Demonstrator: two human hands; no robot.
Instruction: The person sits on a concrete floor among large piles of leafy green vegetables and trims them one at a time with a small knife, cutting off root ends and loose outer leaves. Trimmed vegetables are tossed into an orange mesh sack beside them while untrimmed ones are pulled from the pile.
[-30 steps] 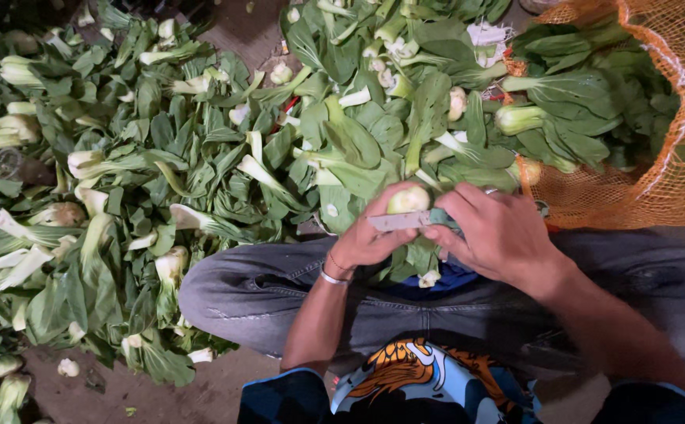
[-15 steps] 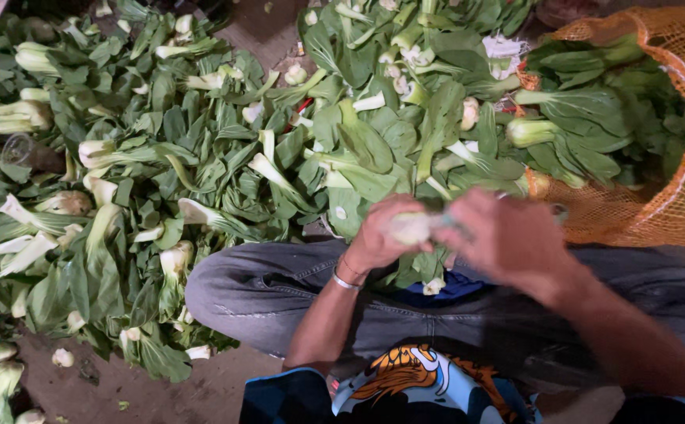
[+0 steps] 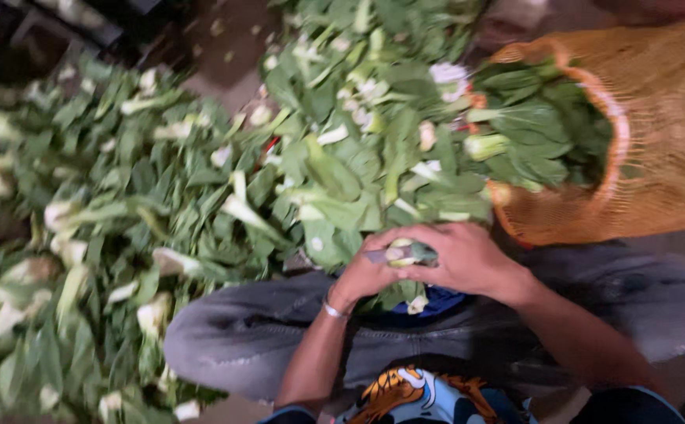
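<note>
Both hands — left hand (image 3: 366, 275), right hand (image 3: 460, 259) — clamp one light bok choy (image 3: 405, 253) at its firm pale base — likely crisp, leaves easily bruised.

A single head-worn camera looks steeply down from above the seated person, facing away from the body toward the floor ahead. It sits close: the left hand (image 3: 366, 275) and right hand (image 3: 460, 255) meet just below centre, with the grey-trousered knees (image 3: 240, 334) spanning the near edge. Heaped leafy greens (image 3: 123, 212) fill the far left (somewhat blurred), an orange mesh sack (image 3: 656, 133) the far right.
</note>
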